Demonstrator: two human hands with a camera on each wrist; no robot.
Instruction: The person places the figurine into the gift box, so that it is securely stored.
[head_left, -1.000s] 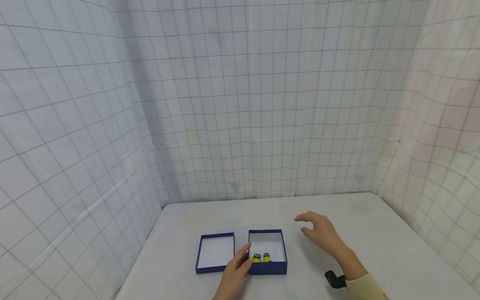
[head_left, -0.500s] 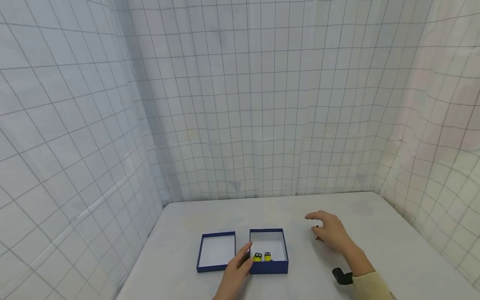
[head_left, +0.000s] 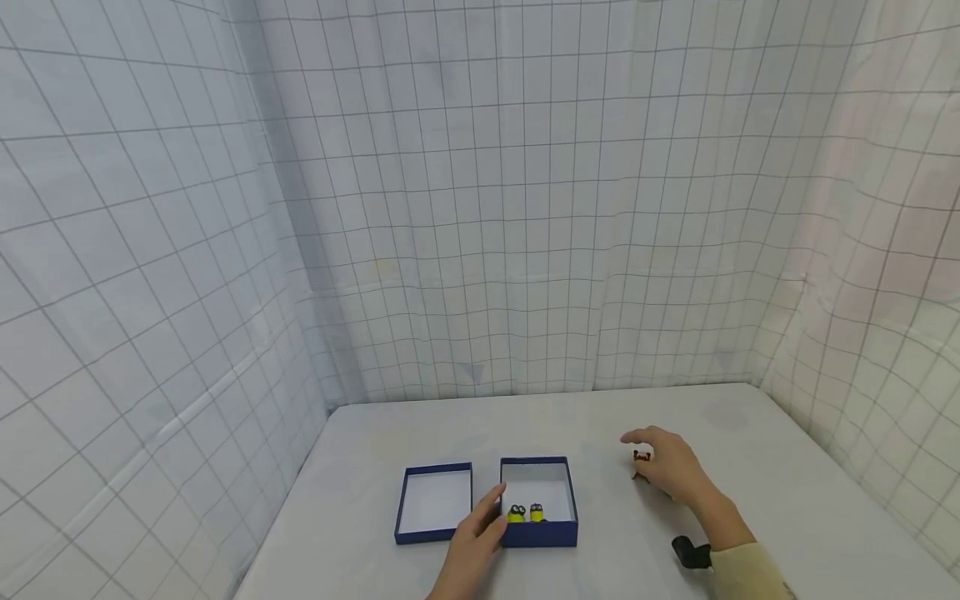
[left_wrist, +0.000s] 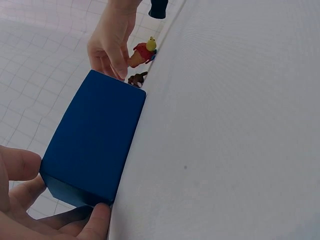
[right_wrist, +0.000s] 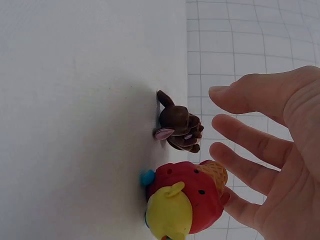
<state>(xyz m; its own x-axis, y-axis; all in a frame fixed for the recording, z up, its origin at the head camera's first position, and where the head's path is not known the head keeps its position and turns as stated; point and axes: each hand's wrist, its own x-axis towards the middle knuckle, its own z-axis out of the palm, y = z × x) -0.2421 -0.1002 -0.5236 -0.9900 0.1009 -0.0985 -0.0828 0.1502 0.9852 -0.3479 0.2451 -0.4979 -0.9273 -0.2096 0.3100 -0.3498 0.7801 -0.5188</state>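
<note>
My left hand [head_left: 474, 540] lies at the left side of an open blue box [head_left: 551, 534], fingertips touching its left edge and near corner. Two yellow figurines with goggle eyes [head_left: 537, 512] stand inside, partly hidden by the front wall. My right hand [head_left: 670, 467], thumb and fingers spread, hovers beside a small brown big-eared animal figurine [right_wrist: 175, 122] on the table. Below that figurine in the right wrist view sits a red ice-cream-shaped figurine [right_wrist: 187, 195] with a yellow creature on it. The right fingers pass behind it; contact cannot be told.
A shallow blue-rimmed tray or lid [head_left: 435, 503] with a white inside lies left of the box. Close to the right forearm is a black bent object [head_left: 690, 552], partly covered by the sleeve. White gridded curtains surround the white table [head_left: 600, 567].
My right hand has moved to the right, away from the box, and the brown figurine has come into sight by its fingers. My left hand has stayed at the box.
</note>
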